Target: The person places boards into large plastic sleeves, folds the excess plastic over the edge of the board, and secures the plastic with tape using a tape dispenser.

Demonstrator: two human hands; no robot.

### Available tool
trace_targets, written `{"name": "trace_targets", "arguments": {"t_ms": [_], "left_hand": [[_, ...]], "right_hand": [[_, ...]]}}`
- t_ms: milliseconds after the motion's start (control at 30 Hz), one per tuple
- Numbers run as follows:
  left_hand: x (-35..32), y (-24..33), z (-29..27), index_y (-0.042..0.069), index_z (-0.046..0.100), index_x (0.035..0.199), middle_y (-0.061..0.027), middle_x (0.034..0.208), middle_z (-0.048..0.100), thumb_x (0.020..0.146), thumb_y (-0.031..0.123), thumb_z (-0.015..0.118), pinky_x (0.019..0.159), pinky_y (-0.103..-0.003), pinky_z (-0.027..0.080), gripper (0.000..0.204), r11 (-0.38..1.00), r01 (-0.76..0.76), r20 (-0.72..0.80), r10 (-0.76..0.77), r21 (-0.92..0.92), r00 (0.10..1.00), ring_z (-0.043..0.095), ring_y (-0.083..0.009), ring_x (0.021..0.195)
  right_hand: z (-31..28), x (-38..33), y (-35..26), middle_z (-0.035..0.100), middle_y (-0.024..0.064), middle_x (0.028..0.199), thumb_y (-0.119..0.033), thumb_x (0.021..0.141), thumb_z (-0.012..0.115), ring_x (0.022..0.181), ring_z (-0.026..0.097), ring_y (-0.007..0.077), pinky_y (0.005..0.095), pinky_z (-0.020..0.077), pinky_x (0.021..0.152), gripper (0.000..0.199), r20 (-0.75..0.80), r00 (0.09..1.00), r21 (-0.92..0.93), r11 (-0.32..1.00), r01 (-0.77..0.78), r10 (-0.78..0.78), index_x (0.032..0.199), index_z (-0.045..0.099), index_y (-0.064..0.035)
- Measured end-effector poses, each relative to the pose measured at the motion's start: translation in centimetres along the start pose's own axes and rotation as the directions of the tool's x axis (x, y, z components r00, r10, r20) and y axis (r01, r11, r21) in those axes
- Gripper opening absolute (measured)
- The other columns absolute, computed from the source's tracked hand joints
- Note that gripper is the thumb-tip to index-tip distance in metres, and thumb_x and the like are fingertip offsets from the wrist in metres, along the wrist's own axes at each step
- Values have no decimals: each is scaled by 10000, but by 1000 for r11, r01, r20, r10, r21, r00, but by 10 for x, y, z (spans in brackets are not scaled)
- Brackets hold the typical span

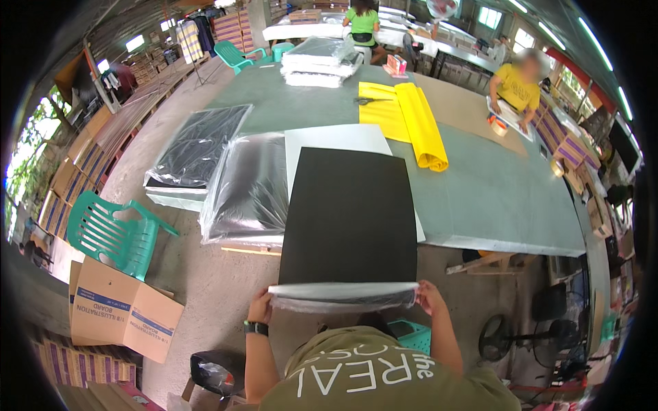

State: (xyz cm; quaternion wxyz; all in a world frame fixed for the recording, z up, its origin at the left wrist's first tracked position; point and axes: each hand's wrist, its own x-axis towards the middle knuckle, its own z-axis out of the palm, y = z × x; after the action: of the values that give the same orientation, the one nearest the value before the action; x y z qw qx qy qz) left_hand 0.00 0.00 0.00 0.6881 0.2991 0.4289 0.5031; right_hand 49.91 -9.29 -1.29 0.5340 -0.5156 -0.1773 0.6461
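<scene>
A large black board stretches from the table edge toward me, lying over a white sheet. Along its near end runs a white strip with a crumpled clear plastic bag. My left hand pinches the left corner of this plastic. At the opposite corner, my right hand grips it the same way. How far the plastic reaches around the board, I cannot tell. Just left of the black board lies a plastic-wrapped stack of dark boards, and another wrapped dark stack sits beyond it.
A yellow roll lies on the green table, with scissors beside it. Wrapped white stacks stand farther back. A person in yellow works at the far right. Left are a green chair and opened cardboard; a fan stands right.
</scene>
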Motion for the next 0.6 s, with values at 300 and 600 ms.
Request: {"name": "trace_targets", "arguments": {"t_ms": [300, 600], "left_hand": [[37, 64, 58, 5, 470, 1094, -10, 768, 549, 737, 35, 517, 550, -175, 397, 362, 960, -90, 57, 78, 264, 995, 496, -69, 619], [1, 164, 115, 8, 511, 1113, -79, 996, 574, 797, 73, 493, 795, -302, 430, 323, 868, -443, 174, 412, 223, 895, 547, -154, 863]], "right_hand": [[54, 13, -78, 469, -32, 655, -37, 764, 580, 556, 411, 17, 152, 315, 447, 264, -39, 969, -206, 951, 232, -244, 1009, 483, -22], [125, -44, -175, 578, 37, 813, -86, 791, 544, 771, 545, 127, 227, 439, 712, 331, -84, 866, 76, 864, 498, -493, 1112, 510, -13]]}}
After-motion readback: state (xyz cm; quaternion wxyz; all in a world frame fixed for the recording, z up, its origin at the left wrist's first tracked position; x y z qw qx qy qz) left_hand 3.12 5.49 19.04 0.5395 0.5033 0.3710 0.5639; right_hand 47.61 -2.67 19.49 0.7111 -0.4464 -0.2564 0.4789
